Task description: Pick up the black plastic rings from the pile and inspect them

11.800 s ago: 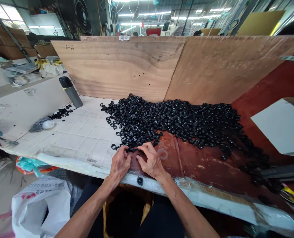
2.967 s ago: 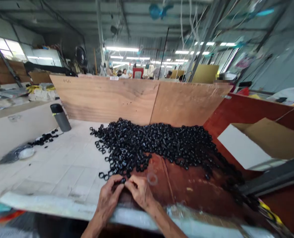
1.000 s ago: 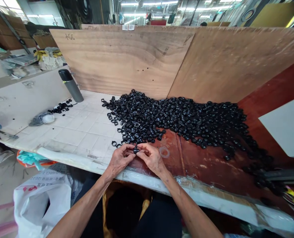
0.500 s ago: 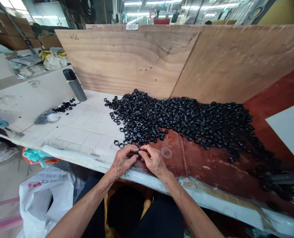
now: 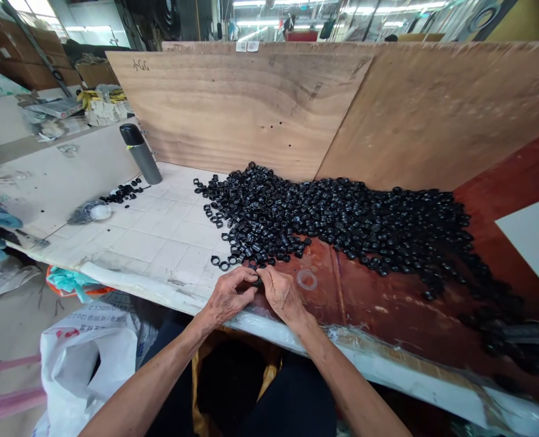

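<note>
Barely showing a dark bit between left hand and right hand, with fingers drawn narrow; cannot tell its shape or any grip, near black rings.

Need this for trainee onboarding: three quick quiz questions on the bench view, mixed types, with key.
1. Multiple choice. Where is the grey bottle relative to the black ring pile?
A) On top of it
B) To its left
C) To its right

2. True or false: the left hand and the right hand are at opposite ends of the pile.

3. Fill in: the writing on the wooden panel ends in the letters ____.

Key: 1 B; 2 false, they are close together; 3 GG.
</note>
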Available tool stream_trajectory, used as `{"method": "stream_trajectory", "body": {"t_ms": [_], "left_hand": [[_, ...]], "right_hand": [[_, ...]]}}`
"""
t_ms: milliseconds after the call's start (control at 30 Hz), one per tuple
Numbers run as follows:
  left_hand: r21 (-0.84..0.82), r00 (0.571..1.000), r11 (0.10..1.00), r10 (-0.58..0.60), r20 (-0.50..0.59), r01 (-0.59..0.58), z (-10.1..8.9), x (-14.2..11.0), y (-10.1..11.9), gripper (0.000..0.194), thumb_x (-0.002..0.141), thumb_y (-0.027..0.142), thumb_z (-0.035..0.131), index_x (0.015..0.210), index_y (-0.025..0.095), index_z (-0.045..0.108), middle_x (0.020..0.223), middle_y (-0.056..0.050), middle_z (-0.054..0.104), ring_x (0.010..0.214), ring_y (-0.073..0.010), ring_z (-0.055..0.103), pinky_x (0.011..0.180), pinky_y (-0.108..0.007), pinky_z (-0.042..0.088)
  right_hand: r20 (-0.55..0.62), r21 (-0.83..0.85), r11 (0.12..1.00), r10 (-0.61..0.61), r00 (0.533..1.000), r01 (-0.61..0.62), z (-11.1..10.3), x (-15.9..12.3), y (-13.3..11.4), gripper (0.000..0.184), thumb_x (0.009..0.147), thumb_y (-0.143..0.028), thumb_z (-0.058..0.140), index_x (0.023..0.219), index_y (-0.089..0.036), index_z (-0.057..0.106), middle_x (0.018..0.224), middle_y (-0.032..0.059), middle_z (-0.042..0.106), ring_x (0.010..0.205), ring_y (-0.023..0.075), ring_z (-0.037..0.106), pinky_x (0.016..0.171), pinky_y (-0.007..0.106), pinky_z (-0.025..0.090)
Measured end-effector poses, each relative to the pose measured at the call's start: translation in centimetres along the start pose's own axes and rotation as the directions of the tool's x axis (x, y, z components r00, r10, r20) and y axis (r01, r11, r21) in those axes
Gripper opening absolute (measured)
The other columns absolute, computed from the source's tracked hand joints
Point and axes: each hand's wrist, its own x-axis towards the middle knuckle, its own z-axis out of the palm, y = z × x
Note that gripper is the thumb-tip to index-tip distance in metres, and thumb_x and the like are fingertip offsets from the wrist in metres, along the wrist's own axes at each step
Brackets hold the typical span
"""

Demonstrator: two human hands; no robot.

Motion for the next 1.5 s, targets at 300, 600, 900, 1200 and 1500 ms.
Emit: {"method": "stream_trajectory", "body": {"t_ms": [300, 600, 900, 1200, 1500], "left_hand": [[-0.222, 0.967, 0.946, -0.253, -0.039, 0.238, 0.5, -0.3, -0.9, 0.015, 0.081, 0.013, 0.067, 0.095, 0.020, 0.066, 0.101, -0.005, 0.071, 0.095, -0.0174, 0.071, 0.084, -0.028, 0.057], [-0.317, 0.886, 0.844, -0.463, -0.021, 0.433, 0.5, 0.2, -0.4, 0.019, 0.075, 0.018, 0.069, 0.093, 0.019, 0.063, 0.089, -0.001, 0.071, 0.073, -0.0125, 0.068, 0.067, -0.023, 0.055], [-0.257, 0.714, 0.784, -0.620, -0.325, 0.564, 0.3, 0.4, 0.0, 0.026, 0.073, 0.023, 0.068, 0.098, 0.019, 0.060, 0.060, 0.005, 0.067, 0.053, -0.0138, 0.065, 0.052, -0.022, 0.050], [-0.218, 0.749, 0.796, -0.605, -0.270, 0.564, 0.0, 0.2, -0.5, 0.026, 0.072, 0.021, 0.070, 0.097, 0.019, 0.060, 0.061, 0.005, 0.067, 0.054, -0.0138, 0.065, 0.054, -0.022, 0.049], [-0.356, 0.853, 0.805, -0.521, -0.039, 0.475, -0.3, 0.4, 0.4, 0.022, 0.076, 0.025, 0.076, 0.095, 0.018, 0.068, 0.081, 0.002, 0.068, 0.065, -0.0096, 0.063, 0.062, -0.020, 0.050]], "right_hand": [[-0.046, 0.332, 0.941, 0.089, 0.995, -0.069, -1.0, -0.1, -1.0, 0.030, 0.106, -0.030, 0.038, 0.112, -0.021, 0.066, 0.095, 0.0070, 0.071, 0.071, 0.0169, 0.067, 0.066, 0.027, 0.055], [0.170, 0.573, 0.780, 0.188, 0.967, -0.252, -1.0, 0.2, -1.4, 0.020, 0.087, -0.026, 0.064, 0.107, -0.020, 0.065, 0.092, 0.0044, 0.066, 0.069, 0.0155, 0.066, 0.062, 0.027, 0.057], [0.283, 0.344, 0.939, -0.096, 0.954, -0.007, -1.8, -0.1, -2.0, 0.030, 0.082, -0.014, 0.071, 0.111, -0.019, 0.068, 0.100, 0.0052, 0.065, 0.078, 0.0167, 0.062, 0.070, 0.028, 0.053], [0.177, 0.296, 0.955, -0.043, 0.983, -0.011, -0.5, 0.0, -1.7, 0.014, 0.088, -0.012, 0.064, 0.099, -0.020, 0.068, 0.091, 0.0046, 0.067, 0.079, 0.0179, 0.065, 0.074, 0.028, 0.055], [-0.026, 0.548, 0.828, 0.160, 0.987, -0.120, -1.7, 0.6, -1.4, 0.014, 0.088, -0.022, 0.069, 0.101, -0.021, 0.074, 0.104, 0.0069, 0.068, 0.088, 0.0184, 0.067, 0.073, 0.028, 0.058]]}}
